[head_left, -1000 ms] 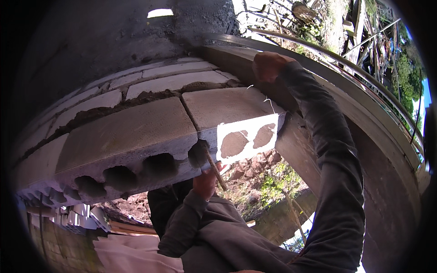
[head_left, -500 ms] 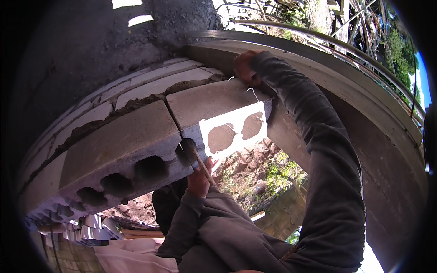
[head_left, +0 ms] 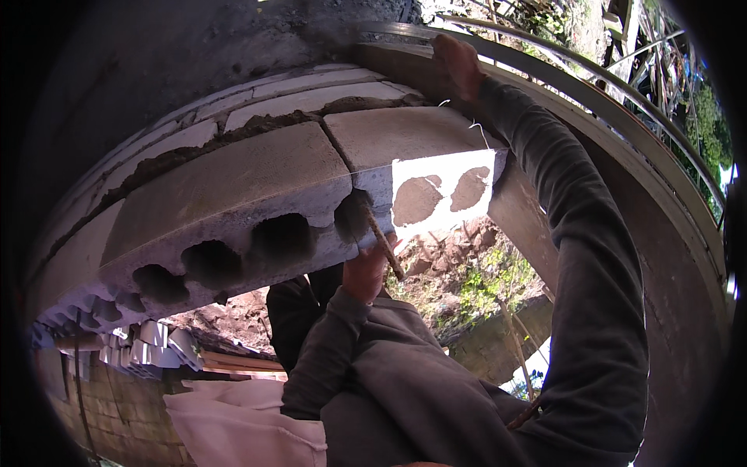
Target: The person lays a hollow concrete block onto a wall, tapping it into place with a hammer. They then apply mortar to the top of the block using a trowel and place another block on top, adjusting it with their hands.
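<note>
A course of grey hollow blocks (head_left: 233, 167) runs across the view, with dark round holes along the side toward me. The end block (head_left: 405, 128) has two mortar-filled holes in a sunlit patch. A rusty rod (head_left: 384, 246) sticks out of a hole at the joint. Beside that rod, my left hand (head_left: 364, 274) is against the blocks' lower edge, its fingers mostly hidden. Farther off, my right hand (head_left: 457, 64) is curled at the edge of the upright board (head_left: 397, 66); what it holds, if anything, is hidden. Thin white string (head_left: 481, 134) lies over the end block.
Earlier block courses with rough mortar joints (head_left: 226, 132) lie beyond. A long curved-looking rail (head_left: 576, 58) passes at upper right. Stacked loose blocks (head_left: 152, 346) are at lower left. Soil and plants (head_left: 490, 284) show below the end block.
My right hand has moved up and away from the end block's top toward the board's edge. My left hand remains by the rod. The whole view has shifted slightly.
</note>
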### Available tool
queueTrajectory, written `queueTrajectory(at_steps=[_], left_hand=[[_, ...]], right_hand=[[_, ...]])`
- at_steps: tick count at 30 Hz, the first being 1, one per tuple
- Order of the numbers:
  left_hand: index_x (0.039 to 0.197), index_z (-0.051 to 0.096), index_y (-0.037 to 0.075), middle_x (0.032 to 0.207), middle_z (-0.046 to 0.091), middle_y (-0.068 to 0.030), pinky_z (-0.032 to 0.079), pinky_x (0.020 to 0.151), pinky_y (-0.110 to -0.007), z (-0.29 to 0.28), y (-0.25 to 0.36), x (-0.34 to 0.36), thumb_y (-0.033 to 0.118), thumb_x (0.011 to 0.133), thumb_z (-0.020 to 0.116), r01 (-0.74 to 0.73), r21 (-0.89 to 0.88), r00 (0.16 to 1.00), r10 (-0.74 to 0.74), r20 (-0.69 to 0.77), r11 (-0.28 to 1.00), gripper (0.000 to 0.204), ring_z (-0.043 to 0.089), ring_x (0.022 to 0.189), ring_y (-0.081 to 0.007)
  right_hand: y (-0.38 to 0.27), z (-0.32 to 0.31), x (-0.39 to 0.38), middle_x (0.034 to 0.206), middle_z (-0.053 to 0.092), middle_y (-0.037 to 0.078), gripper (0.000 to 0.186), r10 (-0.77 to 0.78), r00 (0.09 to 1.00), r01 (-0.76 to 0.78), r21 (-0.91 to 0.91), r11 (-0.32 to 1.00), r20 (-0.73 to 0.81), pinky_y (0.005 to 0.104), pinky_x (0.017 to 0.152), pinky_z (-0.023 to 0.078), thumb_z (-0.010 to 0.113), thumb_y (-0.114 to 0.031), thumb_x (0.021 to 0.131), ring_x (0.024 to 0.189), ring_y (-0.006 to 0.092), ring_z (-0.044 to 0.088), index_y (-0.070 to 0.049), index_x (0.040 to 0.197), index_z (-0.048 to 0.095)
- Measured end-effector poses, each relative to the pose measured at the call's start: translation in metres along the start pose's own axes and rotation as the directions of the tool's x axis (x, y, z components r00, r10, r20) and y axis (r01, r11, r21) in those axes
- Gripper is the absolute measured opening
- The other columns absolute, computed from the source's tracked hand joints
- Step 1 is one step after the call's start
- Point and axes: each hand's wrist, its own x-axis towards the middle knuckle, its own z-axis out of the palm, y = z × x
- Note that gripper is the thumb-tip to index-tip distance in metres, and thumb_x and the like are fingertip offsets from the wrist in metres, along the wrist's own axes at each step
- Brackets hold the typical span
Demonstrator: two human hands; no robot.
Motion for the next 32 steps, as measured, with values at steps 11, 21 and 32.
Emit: queueTrajectory(at_steps=[11, 21, 32], left_hand=[[0.124, 0.052, 0.005, 0.113, 0.056, -0.0042, 0.060, 0.097, -0.040, -0.001, 0.003, 0.005, 0.005, 0.099, 0.066, 0.094, -0.083, 0.994, -0.088, 0.065, 0.992, 0.029, 0.062, 0.100, -0.0134], [0.118, 0.061, 0.002, 0.118, 0.056, -0.0039, 0.060, 0.089, -0.036, 0.001, 0.004, 0.002, 0.003, 0.097, 0.069, -0.402, 0.468, 0.915, 0.337, 0.220, 0.787, 0.023, 0.061, 0.101, -0.0127], [0.123, 0.064, 0.008, 0.120, 0.057, -0.0120, 0.063, 0.088, -0.039, 0.000, 0.003, 0.003, -0.001, 0.094, 0.069, -0.499, 0.589, 0.864, 0.418, 0.280, 0.636, 0.030, 0.064, 0.104, -0.0227]], right_hand=[[0.046, -0.008, 0.009, 0.074, 0.048, -0.001, 0.024, 0.064, 0.993, -0.035, -0.277, 0.960, 0.095, 0.0321, 0.060, 0.037, 0.057, -0.029, 0.096, 0.066, 0.0122, 0.043, -0.010, 0.082, 0.057], [0.064, 0.046, 0.017, 0.060, 0.037, -0.004, 0.031, -0.196, 0.953, 0.252, -0.246, 0.936, 0.230, 0.0279, 0.046, 0.027, 0.051, -0.027, 0.100, 0.051, 0.0080, 0.030, -0.017, 0.071, 0.045], [0.012, 0.125, 0.024, 0.071, 0.047, 0.001, 0.023, -0.319, 0.849, 0.335, 0.038, 0.941, 0.421, 0.0306, 0.052, 0.037, 0.055, -0.028, 0.099, 0.062, 0.0150, 0.045, -0.013, 0.083, 0.050]])
